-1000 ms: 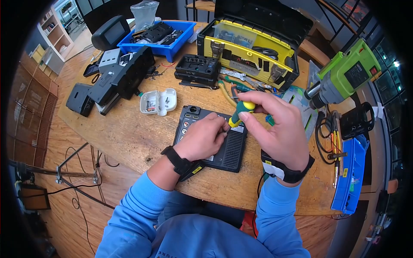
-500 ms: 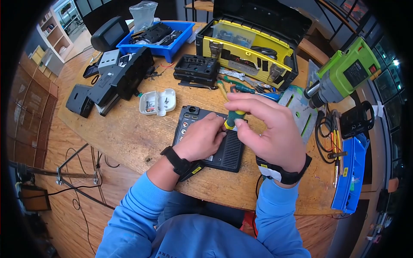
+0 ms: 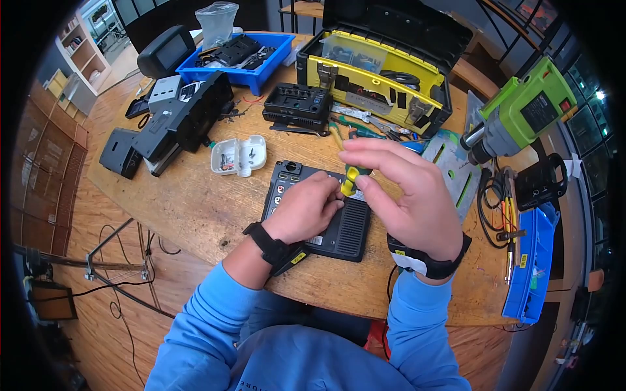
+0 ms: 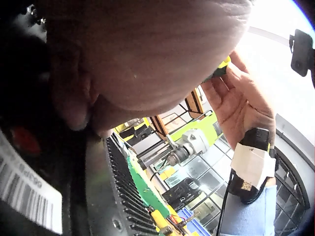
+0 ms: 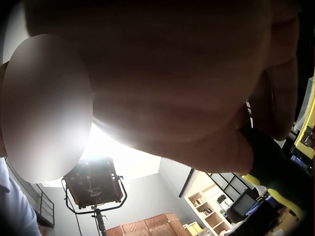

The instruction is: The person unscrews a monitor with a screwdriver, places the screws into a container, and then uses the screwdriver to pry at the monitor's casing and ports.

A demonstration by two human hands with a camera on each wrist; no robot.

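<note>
A dark flat electronic device (image 3: 350,231) with round sockets and a vented area lies on the wooden table. My left hand (image 3: 305,205) rests on it, thumb and forefinger pinched together at the lower end of a green and yellow screwdriver (image 3: 353,174). The screwdriver's tip is hidden behind those fingers. Above the device's right side, my right hand (image 3: 414,199) holds the handle between thumb and fingers. In the left wrist view, the left fingertips (image 4: 78,118) are right at the device's surface, close to the vent slots and a barcode label (image 4: 32,191).
A small open white case (image 3: 240,155) with small metal parts lies behind the device. Pliers and other tools lie before a yellow and black toolbox (image 3: 375,81). A green power drill (image 3: 531,111) stands at right, black housings (image 3: 176,120) at left, and a blue bin (image 3: 531,267) at the right edge.
My right hand has shifted left since a second ago, and the screwdriver handle has turned and changed its tilt in the fingers. My left hand and the device have stayed in place.
</note>
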